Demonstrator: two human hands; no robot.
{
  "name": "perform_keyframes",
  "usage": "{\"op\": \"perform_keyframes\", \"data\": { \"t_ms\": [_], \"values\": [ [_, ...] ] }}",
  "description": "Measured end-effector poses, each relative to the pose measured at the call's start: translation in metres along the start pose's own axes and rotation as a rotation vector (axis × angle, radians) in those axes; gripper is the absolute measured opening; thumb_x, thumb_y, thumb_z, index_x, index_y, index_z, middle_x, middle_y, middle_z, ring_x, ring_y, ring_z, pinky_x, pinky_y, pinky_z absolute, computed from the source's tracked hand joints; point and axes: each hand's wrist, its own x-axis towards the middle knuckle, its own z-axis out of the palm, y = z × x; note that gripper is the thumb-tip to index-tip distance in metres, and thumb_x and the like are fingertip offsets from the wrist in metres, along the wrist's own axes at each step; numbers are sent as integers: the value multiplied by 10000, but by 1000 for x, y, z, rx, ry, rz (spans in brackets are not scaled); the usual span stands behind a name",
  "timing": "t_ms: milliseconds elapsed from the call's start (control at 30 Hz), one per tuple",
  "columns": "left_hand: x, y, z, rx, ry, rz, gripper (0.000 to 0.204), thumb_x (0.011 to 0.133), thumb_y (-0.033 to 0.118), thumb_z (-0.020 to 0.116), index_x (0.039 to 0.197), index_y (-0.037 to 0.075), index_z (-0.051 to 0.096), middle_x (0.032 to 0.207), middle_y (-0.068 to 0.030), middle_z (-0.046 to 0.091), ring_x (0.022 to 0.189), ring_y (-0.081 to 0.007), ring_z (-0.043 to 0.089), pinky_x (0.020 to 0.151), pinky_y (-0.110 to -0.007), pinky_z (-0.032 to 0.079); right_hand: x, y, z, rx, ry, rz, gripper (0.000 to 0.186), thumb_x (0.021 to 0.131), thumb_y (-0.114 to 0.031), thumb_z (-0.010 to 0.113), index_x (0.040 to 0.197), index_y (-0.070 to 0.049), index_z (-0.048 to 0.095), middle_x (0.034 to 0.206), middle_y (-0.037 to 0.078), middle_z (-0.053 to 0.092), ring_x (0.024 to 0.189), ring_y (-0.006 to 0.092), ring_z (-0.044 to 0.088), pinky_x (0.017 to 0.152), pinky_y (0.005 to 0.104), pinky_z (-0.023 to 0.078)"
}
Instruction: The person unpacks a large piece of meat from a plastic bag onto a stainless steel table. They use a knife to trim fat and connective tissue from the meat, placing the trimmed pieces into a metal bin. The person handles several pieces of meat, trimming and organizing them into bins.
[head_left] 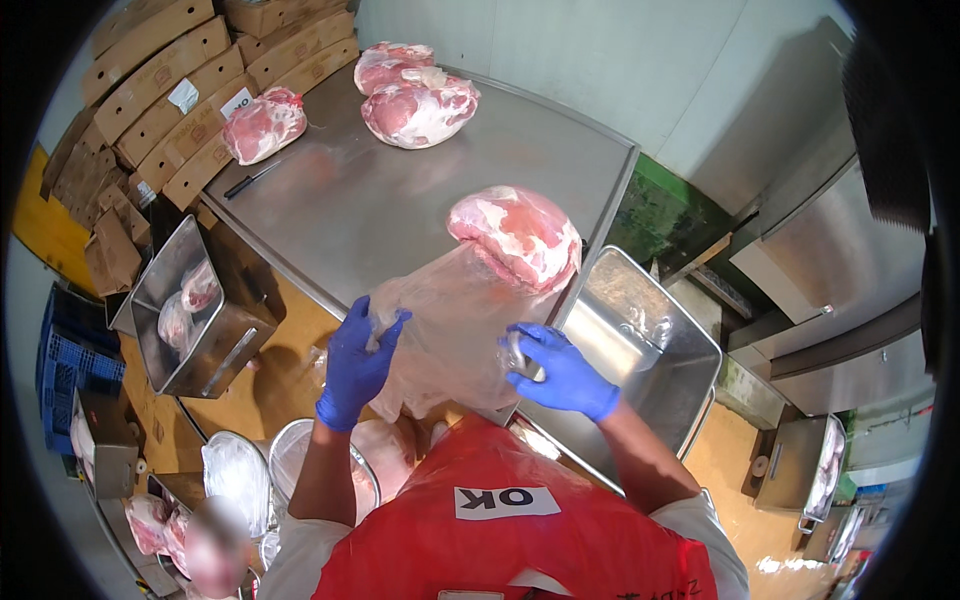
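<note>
My left hand [360,358] in a blue glove grips the left side of a clear plastic bag [440,340]. My right hand [560,365], gloved too, is closed at the bag's right side around a small silvery object I cannot make out. The bag stretches over the near right corner of the steel table [330,230] to a large raw meat piece [515,235], touching its lower left. Farther back lie more meat pieces [415,110] and another piece [265,125], with a dark-handled knife [240,185] on the left side.
Stacked cardboard boxes [160,90] line the back left. A steel bin with meat [245,330] stands left of the table, beside blue crates [75,365]. An empty steel tub [670,400] is at the right. More bins [790,470] and white-lined containers [235,460] stand lower down.
</note>
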Motion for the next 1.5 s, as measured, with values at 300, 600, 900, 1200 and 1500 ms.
{"op": "perform_keyframes", "data": {
  "t_ms": [300, 600, 900, 1200, 1500],
  "values": [
    [-34, 37, 27, -660, -802, -434, 216, 970, 226, 662, 1023, 30, 735, 958, -39, 725, 894, -114, 648, 811, -290, 514, 70, 38, 70, -62, 229, -113, 696, 765, -269, 711, 1393, -25, 540, 1510, 236, 423, 1358, 447, 441, 1150, 476, 352],
    [-51, -102, 115, -473, -449, -720, 316, 941, 291, 708, 1077, 6, 693, 842, -39, 693, 811, -132, 638, 804, -301, 519, 34, 104, 113, -293, 55, -28, 181, 726, -181, 651, 879, -89, 683, 852, 140, 685, 886, 358, 663, 797, 476, 520],
    [11, -111, 236, -866, -540, -751, 435, 958, 324, 680, 1230, -15, 645, 1103, -99, 682, 1013, -171, 625, 917, -315, 504, 28, 57, 123, -29, -29, -122, 177, 818, -234, 671, 846, -60, 683, 828, 166, 644, 770, 378, 615, 729, 475, 508],
    [11, -111, 237, -1100, -708, -741, 236, 965, 123, 566, 1126, 14, 699, 968, -63, 681, 874, -153, 630, 844, -301, 518, 0, 61, 24, -155, 42, -133, 376, 745, -90, 750, 1112, -42, 685, 1193, 194, 630, 1179, 379, 576, 991, 444, 489],
    [3, -121, 245, -691, -501, -593, 152, 938, 124, 580, 923, 30, 698, 863, -24, 661, 796, -114, 583, 760, -324, 505, 87, 148, -20, -365, 144, 189, 608, 774, -325, 771, 1330, -142, 609, 1372, 224, 563, 1273, 413, 545, 1053, 491, 463]
  ]
}}
